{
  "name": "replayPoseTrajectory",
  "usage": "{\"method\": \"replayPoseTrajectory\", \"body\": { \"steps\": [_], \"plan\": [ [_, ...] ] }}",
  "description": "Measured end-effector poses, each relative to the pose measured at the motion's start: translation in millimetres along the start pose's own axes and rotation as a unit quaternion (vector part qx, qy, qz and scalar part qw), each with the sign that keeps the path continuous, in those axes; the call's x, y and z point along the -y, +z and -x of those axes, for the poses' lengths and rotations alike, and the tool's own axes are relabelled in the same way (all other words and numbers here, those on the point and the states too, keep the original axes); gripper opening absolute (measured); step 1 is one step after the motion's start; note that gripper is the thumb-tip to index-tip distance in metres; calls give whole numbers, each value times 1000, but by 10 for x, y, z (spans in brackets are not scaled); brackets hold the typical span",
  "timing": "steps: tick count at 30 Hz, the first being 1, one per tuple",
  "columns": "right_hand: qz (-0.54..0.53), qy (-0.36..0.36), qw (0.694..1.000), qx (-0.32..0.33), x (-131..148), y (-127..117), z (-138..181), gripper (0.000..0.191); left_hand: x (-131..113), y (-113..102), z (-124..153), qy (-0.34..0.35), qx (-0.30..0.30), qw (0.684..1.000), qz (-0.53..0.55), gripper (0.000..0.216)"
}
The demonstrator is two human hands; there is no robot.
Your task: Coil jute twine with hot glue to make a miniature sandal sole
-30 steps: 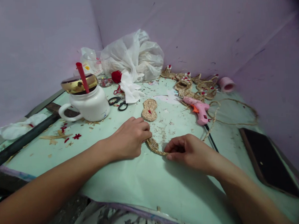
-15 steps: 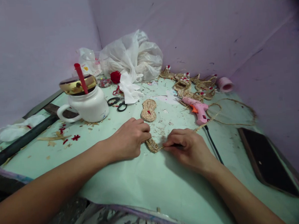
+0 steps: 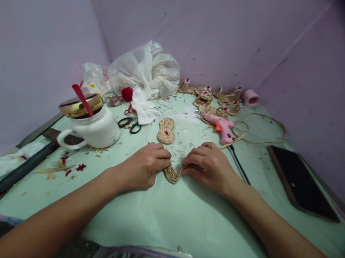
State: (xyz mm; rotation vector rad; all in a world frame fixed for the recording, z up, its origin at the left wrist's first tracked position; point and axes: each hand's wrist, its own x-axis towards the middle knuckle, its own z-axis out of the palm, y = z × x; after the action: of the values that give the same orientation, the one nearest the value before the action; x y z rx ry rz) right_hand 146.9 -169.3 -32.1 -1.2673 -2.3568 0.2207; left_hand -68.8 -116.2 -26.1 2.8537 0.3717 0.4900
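A small coiled jute piece (image 3: 172,174) lies on the pale green table (image 3: 171,217) between my two hands. My left hand (image 3: 144,168) presses on its left side with curled fingers. My right hand (image 3: 208,166) is closed on the right side of the coil, pinching the jute cord that trails off to the right. A finished figure-eight jute mat (image 3: 166,131) lies just beyond the hands.
A white mug (image 3: 95,127) with a gold lid and red straw stands at left. Black scissors (image 3: 129,124), a pink glue gun (image 3: 221,126), loose jute cord (image 3: 262,130), small jute pieces (image 3: 214,100), a plastic bag (image 3: 146,72) and a dark phone (image 3: 301,184) surround the work.
My right hand has moved left and up along the cord until it meets the coil. The coil now shows less between the hands. The view has shifted slightly.
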Motion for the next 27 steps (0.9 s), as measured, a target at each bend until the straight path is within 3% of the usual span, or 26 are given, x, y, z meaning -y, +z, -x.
{"method": "replayPoseTrajectory", "body": {
  "steps": [2,5,11,17,27],
  "plan": [
    [13,6,1000,-6,5,-23,-4,9,-1,-1,-2,16,0,1000,-2,30],
    [-52,3,999,13,9,-36,-2,3,-5,7,-2,34,-7,999,-2,31],
    [-169,-4,984,57,-26,-58,15,17,-21,38,-13,67,-10,998,-7,31],
    [-137,25,990,-2,-6,-41,-9,17,-32,53,-8,72,0,997,-7,31],
    [-160,64,985,-33,64,69,-38,24,-73,22,-54,60,18,998,-9,31]
  ]
}}
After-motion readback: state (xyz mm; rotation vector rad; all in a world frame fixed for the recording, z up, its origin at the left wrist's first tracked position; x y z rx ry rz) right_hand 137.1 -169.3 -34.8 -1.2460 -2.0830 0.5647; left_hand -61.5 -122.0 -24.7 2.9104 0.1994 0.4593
